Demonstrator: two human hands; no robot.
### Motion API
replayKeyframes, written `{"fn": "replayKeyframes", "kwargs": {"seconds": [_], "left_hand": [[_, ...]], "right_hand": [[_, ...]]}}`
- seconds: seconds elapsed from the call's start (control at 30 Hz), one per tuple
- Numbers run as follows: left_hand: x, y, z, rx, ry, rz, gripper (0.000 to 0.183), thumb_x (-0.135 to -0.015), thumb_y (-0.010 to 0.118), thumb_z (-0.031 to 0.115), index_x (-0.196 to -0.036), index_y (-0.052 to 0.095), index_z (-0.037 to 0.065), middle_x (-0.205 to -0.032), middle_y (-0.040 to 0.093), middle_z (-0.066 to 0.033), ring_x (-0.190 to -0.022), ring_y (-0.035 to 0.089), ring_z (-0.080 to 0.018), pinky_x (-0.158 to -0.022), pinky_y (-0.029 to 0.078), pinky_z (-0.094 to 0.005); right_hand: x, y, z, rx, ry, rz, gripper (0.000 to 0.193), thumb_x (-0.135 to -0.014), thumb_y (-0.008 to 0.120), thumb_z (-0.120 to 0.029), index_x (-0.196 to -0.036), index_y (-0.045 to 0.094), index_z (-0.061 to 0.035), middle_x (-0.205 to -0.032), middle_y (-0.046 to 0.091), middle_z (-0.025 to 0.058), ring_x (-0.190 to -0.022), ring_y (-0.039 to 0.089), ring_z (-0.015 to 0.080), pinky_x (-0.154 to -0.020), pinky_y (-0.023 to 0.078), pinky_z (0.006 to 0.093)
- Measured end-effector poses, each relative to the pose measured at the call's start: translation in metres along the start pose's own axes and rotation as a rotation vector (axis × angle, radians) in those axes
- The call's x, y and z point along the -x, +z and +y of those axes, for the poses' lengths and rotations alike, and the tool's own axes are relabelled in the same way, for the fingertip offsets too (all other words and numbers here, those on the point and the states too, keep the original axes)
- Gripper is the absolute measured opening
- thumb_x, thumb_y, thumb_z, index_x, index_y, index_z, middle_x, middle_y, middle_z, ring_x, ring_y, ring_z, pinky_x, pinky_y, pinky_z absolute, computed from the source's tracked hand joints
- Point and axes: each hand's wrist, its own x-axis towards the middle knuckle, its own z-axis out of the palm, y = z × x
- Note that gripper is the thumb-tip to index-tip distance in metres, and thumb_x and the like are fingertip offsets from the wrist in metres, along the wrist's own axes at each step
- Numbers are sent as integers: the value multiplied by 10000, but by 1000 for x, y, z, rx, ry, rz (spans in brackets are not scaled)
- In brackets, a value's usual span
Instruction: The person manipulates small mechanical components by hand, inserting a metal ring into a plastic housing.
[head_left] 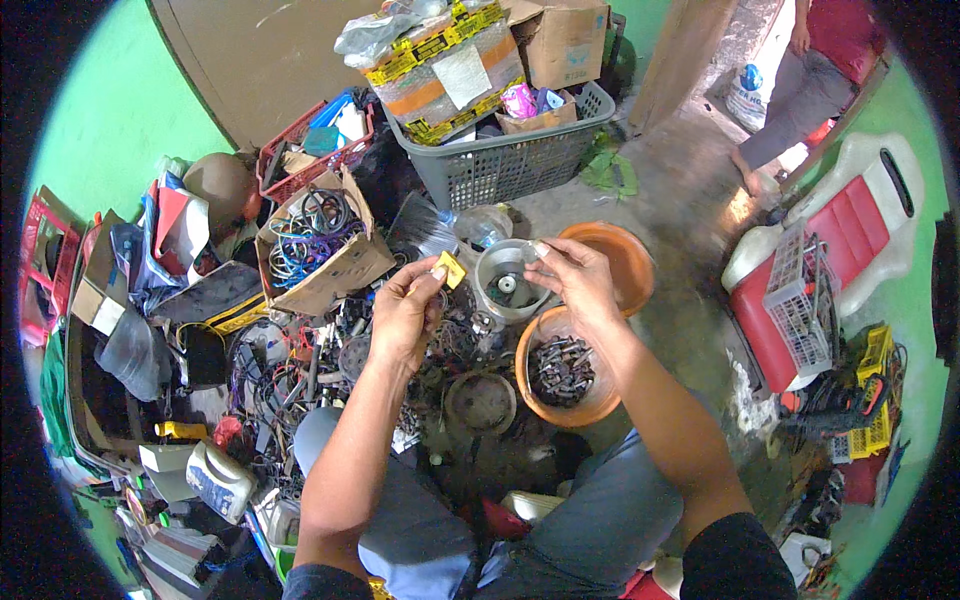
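My left hand (402, 312) pinches a small flat yellow piece (452, 270) between thumb and fingers; its exact kind does not show. Across from it, my right hand (582, 285) has thumb and fingertips together in a pinch, and whatever is between them is too small to name. Between and just beyond both hands stands a light grey tub (484, 297) with a round white part inside. Below my right hand, an orange bowl (524, 388) holds many small dark metal parts (562, 368). Another orange bowl (638, 268) sits behind it, partly hidden by that hand.
Tangled cables fill a cardboard box (345, 262) at the left, above heaped scrap parts. A grey plastic basket (500, 165) with a taped parcel stands at the back. At right lies a red and white seat (840, 240). A person (820, 85) is at the doorway.
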Motion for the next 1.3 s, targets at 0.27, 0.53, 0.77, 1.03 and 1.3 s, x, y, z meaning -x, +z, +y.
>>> {"fn": "replayKeyframes", "kwargs": {"seconds": [0.27, 0.53, 0.77, 1.03, 1.3], "left_hand": [[5, -16, 8, 46, -20, 73, 215, -908, 726, 133, -1101, 665, 61, -686, 545, 50, -492, 398, -35, -434, 284, -209], [8, -33, 18, 123, -13, 109, 252, -908, 724, 128, -1128, 641, 38, -728, 562, 32, -512, 396, -43, -453, 287, -208], [9, -46, 22, 152, 17, 122, 291, -901, 736, 127, -1148, 621, 26, -751, 584, 12, -504, 407, -47, -448, 304, -218], [16, -61, 28, 173, 32, 124, 196, -944, 694, 197, -1096, 638, 86, -692, 499, 53, -540, 405, -50, -478, 300, -225], [21, -81, 34, 309, -25, 125, 167, -1001, 530, 182, -1107, 566, 58, -803, 542, 0, -555, 419, -68, -486, 310, -221]], "right_hand": [[1, 20, 9, 102, -6, -38, 336, -887, 719, -50, -1184, 616, 70, -1106, 658, 138, -959, 676, 218, -849, 588, 321], [19, 60, 13, 869, -937, -107, 430, -785, 758, 36, -1189, 618, -14, -1122, 605, 147, -1017, 635, 275, -903, 530, 353], [32, 91, 13, 826, -1080, -116, 476, -795, 743, 40, -1242, 611, -57, -1188, 527, 148, -1052, 612, 300, -882, 531, 381], [36, 113, 21, 813, -1155, -235, 468, -800, 737, 62, -1236, 617, -59, -1178, 516, 140, -977, 627, 263, -825, 550, 361], [31, 128, 46, 751, -1197, -278, 469, -811, 752, 17, -1248, 626, -95, -1156, 534, 131, -1035, 593, 269, -798, 542, 348]]}}
